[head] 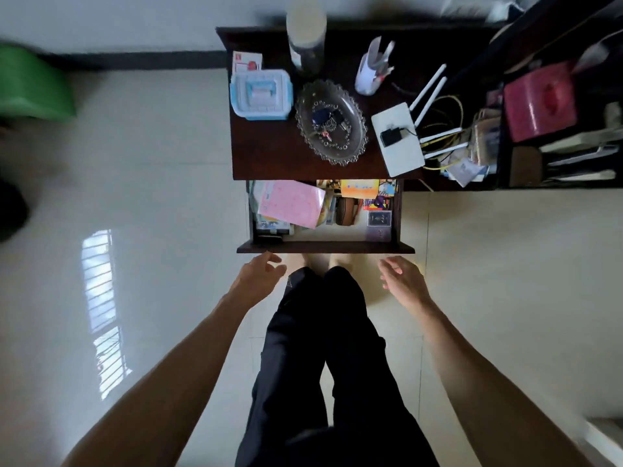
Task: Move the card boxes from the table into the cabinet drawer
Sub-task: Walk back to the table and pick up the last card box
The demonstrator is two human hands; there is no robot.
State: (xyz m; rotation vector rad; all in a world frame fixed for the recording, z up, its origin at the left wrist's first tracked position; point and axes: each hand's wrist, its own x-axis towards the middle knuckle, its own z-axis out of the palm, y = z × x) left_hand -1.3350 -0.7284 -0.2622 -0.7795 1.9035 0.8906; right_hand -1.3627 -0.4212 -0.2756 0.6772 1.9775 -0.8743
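Observation:
The dark wooden cabinet's drawer (pixel 325 247) stands pulled out below the cabinet top (pixel 269 153). Inside at the right lie two dark card boxes (pixel 379 218), one nearer the front (pixel 380 234), with colourful boxes (pixel 377 197) behind them. A pink paper packet (pixel 290 203) fills the drawer's left half. My left hand (pixel 259 274) hovers just before the drawer front's left end, fingers apart and empty. My right hand (pixel 403 279) hovers before the right end, also spread and empty. Neither hand touches the drawer.
On the cabinet top stand a blue-rimmed plastic box (pixel 261 94), a glass dish with keys (pixel 332 123), a white router (pixel 399 139), a pen cup (pixel 369 75) and a tall jar (pixel 306 35). Dark shelves (pixel 556 129) adjoin at the right. My legs (pixel 323 332) stand before the drawer.

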